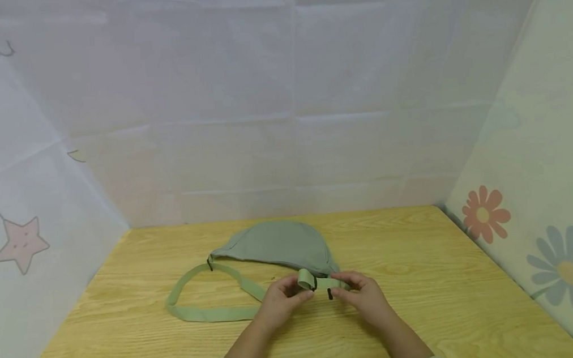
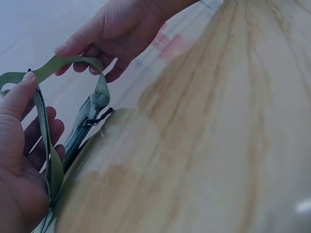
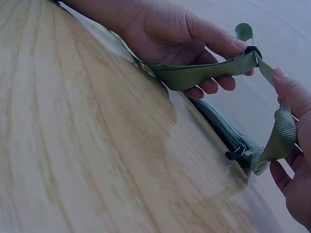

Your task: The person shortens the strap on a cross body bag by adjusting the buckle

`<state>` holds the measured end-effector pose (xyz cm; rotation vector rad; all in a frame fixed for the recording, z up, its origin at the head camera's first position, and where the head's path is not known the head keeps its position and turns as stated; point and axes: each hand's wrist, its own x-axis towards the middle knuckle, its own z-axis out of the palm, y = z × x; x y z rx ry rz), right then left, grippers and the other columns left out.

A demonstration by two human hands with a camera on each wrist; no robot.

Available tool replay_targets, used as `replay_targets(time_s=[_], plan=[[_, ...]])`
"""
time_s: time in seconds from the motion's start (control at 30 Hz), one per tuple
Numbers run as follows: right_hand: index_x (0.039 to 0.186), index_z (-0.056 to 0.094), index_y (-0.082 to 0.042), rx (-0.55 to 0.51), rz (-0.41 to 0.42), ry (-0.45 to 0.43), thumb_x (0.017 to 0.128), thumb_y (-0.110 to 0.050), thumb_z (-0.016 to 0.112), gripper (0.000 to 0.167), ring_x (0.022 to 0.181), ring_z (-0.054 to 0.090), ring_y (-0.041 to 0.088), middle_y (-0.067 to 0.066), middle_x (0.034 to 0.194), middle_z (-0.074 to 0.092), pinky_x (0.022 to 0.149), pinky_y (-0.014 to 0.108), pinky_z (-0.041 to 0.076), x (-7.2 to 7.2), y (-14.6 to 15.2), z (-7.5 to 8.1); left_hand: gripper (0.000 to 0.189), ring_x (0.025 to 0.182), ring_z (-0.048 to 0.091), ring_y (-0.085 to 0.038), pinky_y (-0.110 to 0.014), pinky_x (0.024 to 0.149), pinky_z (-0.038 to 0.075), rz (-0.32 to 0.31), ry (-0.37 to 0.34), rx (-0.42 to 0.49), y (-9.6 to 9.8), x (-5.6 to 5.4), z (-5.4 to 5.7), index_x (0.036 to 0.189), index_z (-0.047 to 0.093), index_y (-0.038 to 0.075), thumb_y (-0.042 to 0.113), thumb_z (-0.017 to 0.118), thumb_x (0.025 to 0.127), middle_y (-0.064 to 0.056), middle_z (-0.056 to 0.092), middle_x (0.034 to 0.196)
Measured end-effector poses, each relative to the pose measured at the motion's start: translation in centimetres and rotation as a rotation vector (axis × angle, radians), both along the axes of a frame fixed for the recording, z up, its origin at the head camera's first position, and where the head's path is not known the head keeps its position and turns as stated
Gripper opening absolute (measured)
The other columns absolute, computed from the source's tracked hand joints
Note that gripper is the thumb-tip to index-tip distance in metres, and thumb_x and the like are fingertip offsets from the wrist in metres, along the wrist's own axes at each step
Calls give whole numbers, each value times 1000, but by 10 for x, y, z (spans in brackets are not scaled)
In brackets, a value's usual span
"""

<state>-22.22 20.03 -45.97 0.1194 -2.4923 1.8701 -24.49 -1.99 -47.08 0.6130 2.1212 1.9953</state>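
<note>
A grey-green waist bag (image 1: 277, 245) lies on the table, its light green strap (image 1: 211, 314) looping out to the left. My left hand (image 1: 282, 303) pinches the strap at a black slide buckle (image 3: 253, 50), where a small loop of webbing stands up. Just to the right, my right hand (image 1: 365, 297) pinches the same strap between thumb and fingers, close to the bag's right end. Between the hands the strap (image 2: 80, 60) runs raised above the table. A dark zipper pull (image 3: 235, 153) hangs at the bag's end.
The wooden table (image 1: 137, 283) carries the bag and strap. Pale cloth walls surround it at the back and both sides, printed with a pink star (image 1: 20, 245) at left and flowers (image 1: 483, 216) at right.
</note>
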Motion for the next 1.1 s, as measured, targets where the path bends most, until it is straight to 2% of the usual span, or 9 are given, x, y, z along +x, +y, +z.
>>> replay_targets(time_s=[0.1, 0.2, 0.43, 0.6, 0.9, 1.1], plan=[[116, 70, -10, 0, 8, -4, 85, -19, 77, 34, 117, 56, 20, 7, 127, 64, 90, 25, 46, 0, 0, 0, 35, 94, 63, -4, -21, 82, 51, -37, 4, 1, 2, 0, 0, 120, 64, -4, 11, 71, 90, -21, 67, 116], [116, 70, -9, -6, 14, -9, 83, -18, 77, 35, 113, 55, 18, 8, 126, 64, 89, 25, 46, -1, -1, 0, 34, 93, 63, -3, -20, 81, 51, -49, 10, 3, 6, 0, -1, 119, 65, -5, 9, 71, 89, -22, 68, 115], [117, 70, -8, -11, 41, -30, 81, -17, 79, 39, 110, 53, 19, 10, 123, 63, 88, 26, 45, -1, -1, -1, 30, 92, 64, -2, -19, 82, 52, -47, 15, -2, 14, 0, -3, 115, 67, -5, 9, 72, 89, -23, 68, 114], [119, 69, -8, 22, 56, -11, 79, -19, 80, 43, 109, 54, 19, 10, 120, 66, 88, 26, 46, -2, 0, -1, 28, 92, 65, -3, -20, 81, 52, -56, 22, 4, 17, 0, -1, 112, 68, -5, 9, 73, 88, -23, 69, 114], [124, 66, -4, 59, 104, 19, 80, -23, 78, 49, 110, 55, 19, 14, 120, 66, 90, 26, 46, 1, 2, 5, 28, 91, 65, -2, -19, 80, 53, -35, 45, -50, 22, 0, 0, 110, 71, 0, 13, 76, 86, -19, 71, 112], [125, 65, -4, 75, 133, 26, 81, -25, 77, 50, 109, 55, 19, 13, 119, 65, 90, 26, 45, 2, 5, 5, 27, 95, 65, -6, -18, 81, 53, -34, 43, -79, 25, 1, 3, 108, 72, 4, 16, 77, 85, -14, 72, 111]])
